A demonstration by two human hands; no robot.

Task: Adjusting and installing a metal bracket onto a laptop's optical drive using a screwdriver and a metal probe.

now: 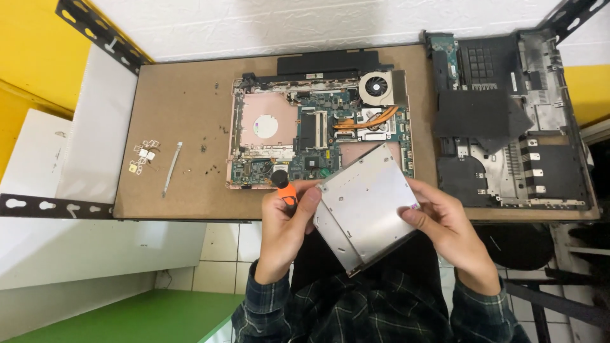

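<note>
Head view: the drive [365, 206] is already out of the laptop [318, 130], held above the worktop [184, 108] edge. Left hand [286, 228] fingers pinch its side and a screwdriver [284, 187]; right hand [445, 225] fingers grip the other. The board remains inside; the cover [508, 121] lies beside it.

Opened laptop base [305, 136], detached bottom cover [508, 121], small brackets [143, 157], metal strip [172, 168]

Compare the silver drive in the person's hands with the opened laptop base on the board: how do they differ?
The silver drive is a closed, plain metal slab; the laptop base lies open, showing circuit board, fan and copper pipe. The drive is smaller and held tilted between left hand and right hand; the base lies flat on the brown board.
</note>
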